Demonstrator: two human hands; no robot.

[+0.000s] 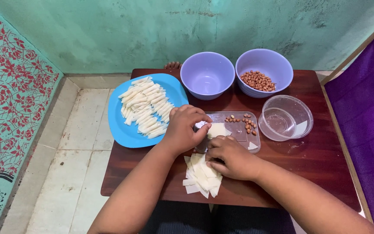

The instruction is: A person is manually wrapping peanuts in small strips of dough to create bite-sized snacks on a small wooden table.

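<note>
Closest to the viewer, both forearms reach in from the bottom edge over a small dark wooden desk [325, 169]. Just under the right hand [230, 160] lies a loose stack of pale square wrappers [200, 177], fanned out near the desk's front edge; the hand rests partly on the stack, fingers curled inward, and its grip looks pinched on the edge of a single wrapper sheet [216, 130] that lies just beyond. The left hand [185, 128] sits a little farther in, fingers bent down, its fingertips meeting the same sheet from the other side; both hands close on it together, though exactly how tight either grip is cannot be told.

That sheet lies on a flat clear plastic lid [239, 130], which also carries a few loose peanuts [245, 123] on its right half and a small wrapper scrap at its near right corner. To the right of the lid stands a clear round container [285, 118], tilted a little.

To the left, a blue plate [126, 130] overhangs the desk's edge and holds a heap of rolled white sticks [146, 108] laid side by side.

Farthest back stand two lavender bowls, touching: the left bowl [207, 74] holds nothing, the right bowl [264, 71] holds peanuts. Behind them rises a green wall [174, 26], with pale floor tiles [74, 143] to the left.
</note>
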